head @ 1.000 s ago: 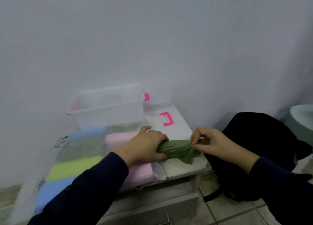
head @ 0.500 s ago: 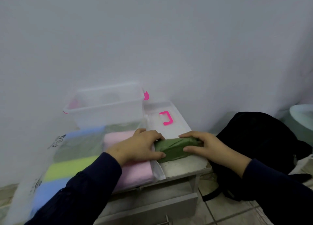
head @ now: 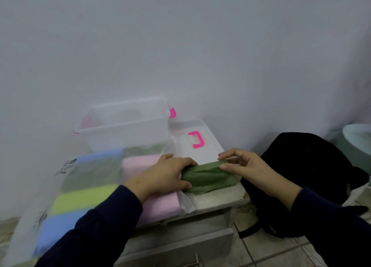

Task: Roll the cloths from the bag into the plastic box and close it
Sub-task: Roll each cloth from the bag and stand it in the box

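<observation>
Clearly soft and light, the green cloth (head: 208, 178) lies half-rolled on the tabletop (head: 216, 199) before the box (head: 124, 124). Left hand (head: 160, 176) grips one end; right hand (head: 247, 168) pinches its loose edge. It looks best held at both ends, lest it unroll.

**Materials and finishes seen**

Matt green cloth (head: 208, 176) is seen between the fingers (head: 226, 167). Beyond them, clear smooth plastic forms the box (head: 128, 126); a filmy, glossy bag (head: 66, 178) is seen left of them, over soft pastel cloths (head: 80, 198).
</observation>
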